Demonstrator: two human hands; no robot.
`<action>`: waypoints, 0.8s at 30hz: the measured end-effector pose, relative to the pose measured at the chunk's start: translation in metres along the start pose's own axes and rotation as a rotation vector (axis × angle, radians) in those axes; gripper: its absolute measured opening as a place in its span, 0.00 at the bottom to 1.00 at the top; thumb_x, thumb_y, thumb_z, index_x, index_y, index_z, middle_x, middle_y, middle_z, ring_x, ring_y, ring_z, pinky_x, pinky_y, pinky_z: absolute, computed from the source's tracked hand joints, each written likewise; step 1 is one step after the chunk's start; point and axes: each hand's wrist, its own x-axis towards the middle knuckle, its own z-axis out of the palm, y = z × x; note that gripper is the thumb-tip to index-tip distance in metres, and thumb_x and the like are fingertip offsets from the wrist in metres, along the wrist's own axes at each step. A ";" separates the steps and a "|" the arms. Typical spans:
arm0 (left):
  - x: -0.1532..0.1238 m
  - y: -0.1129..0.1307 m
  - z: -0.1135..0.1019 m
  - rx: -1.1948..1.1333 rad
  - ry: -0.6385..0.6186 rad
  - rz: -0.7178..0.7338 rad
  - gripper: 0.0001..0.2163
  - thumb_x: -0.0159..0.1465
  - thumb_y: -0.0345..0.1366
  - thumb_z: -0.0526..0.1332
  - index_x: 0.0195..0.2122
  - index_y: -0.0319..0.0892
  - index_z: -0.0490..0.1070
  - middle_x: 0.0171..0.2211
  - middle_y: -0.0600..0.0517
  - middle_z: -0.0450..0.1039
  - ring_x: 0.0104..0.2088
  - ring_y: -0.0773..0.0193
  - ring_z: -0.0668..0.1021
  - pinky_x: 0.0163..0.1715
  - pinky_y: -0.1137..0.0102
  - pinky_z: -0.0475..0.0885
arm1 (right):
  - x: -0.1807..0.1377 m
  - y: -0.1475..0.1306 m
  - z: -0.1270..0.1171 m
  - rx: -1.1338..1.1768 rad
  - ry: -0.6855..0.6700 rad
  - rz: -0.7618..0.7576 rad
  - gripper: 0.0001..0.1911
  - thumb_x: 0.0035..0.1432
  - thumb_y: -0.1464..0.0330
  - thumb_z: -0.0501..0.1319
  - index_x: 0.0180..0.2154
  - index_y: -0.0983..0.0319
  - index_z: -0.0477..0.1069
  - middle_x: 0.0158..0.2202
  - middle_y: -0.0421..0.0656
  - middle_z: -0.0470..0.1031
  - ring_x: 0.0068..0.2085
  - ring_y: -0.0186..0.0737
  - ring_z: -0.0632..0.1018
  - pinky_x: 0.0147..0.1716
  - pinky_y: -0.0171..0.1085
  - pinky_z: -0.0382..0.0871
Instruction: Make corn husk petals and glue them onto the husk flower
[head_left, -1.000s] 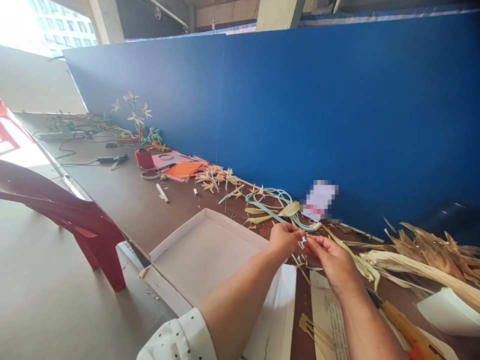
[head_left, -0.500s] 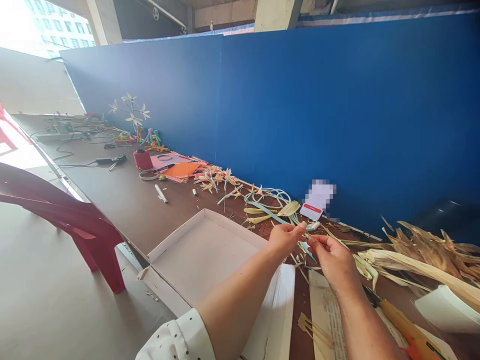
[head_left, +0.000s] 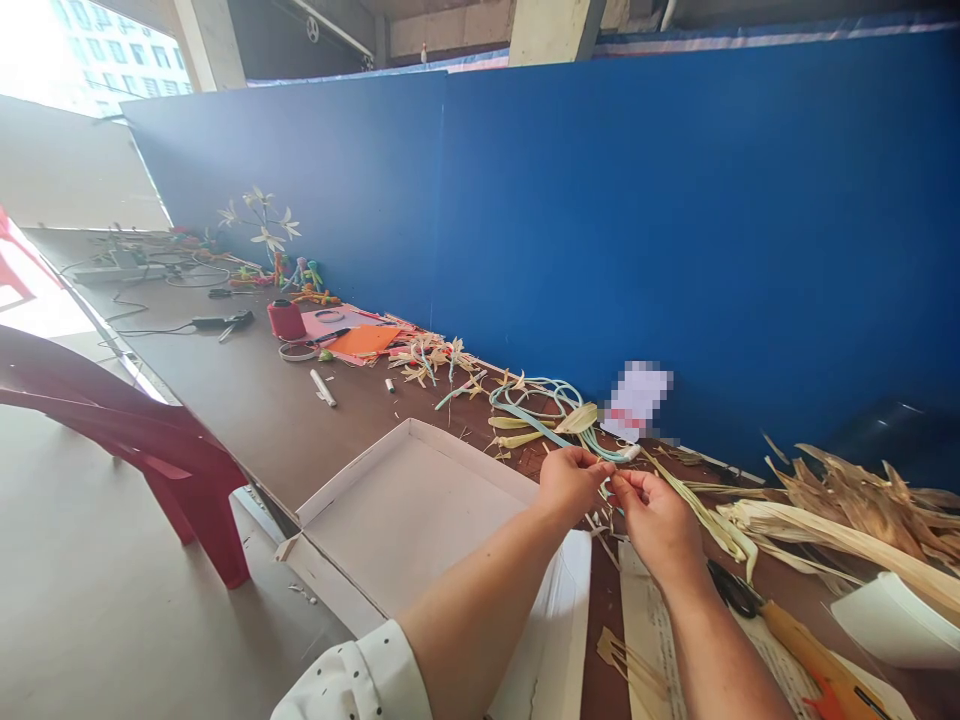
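Observation:
My left hand (head_left: 571, 482) and my right hand (head_left: 654, 515) meet at the fingertips above the table, both closed in a pinch. Whatever sits between the fingers is too small and too covered to name. Just behind them lies a pale blue-green cord (head_left: 517, 405) in loose loops, with a white end near my fingers. Yellow-green husk pieces (head_left: 517, 430) rest against the cord. Under my left forearm is a shallow white box (head_left: 427, 500). A printed paper sheet (head_left: 649, 620) lies partly beneath my right forearm.
Dry husks (head_left: 862, 510) and a white container (head_left: 900, 615) are at the right, near an orange-handled tool (head_left: 817, 650). Further left stand a red thread spool (head_left: 286, 319) and an orange sheet (head_left: 365, 340). A blue partition (head_left: 675, 220) backs the table; a red chair (head_left: 187, 490) is at left.
My hands have come slightly lower and closer together, fingertips now touching. My right hand has shifted a little left, showing more of the black loop beside the orange-handled tool.

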 end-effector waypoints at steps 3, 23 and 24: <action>0.001 -0.004 0.002 0.039 0.011 0.035 0.08 0.52 0.36 0.65 0.24 0.38 0.69 0.20 0.56 0.66 0.21 0.74 0.66 0.22 0.76 0.59 | 0.001 0.001 0.002 0.217 -0.070 0.075 0.17 0.48 0.54 0.62 0.36 0.59 0.74 0.30 0.46 0.79 0.32 0.48 0.78 0.30 0.42 0.71; 0.001 0.002 -0.004 0.054 0.001 0.099 0.26 0.55 0.59 0.57 0.28 0.35 0.75 0.21 0.53 0.67 0.21 0.73 0.65 0.22 0.76 0.59 | -0.001 -0.005 -0.001 0.834 -0.090 0.415 0.18 0.30 0.65 0.75 0.29 0.60 0.76 0.28 0.40 0.79 0.29 0.35 0.77 0.30 0.31 0.74; 0.002 0.002 -0.005 0.054 0.014 0.109 0.26 0.55 0.58 0.56 0.29 0.35 0.75 0.21 0.53 0.67 0.21 0.73 0.64 0.22 0.76 0.59 | -0.001 -0.006 -0.002 0.859 -0.090 0.426 0.19 0.29 0.66 0.76 0.29 0.61 0.76 0.28 0.40 0.79 0.28 0.34 0.77 0.30 0.31 0.74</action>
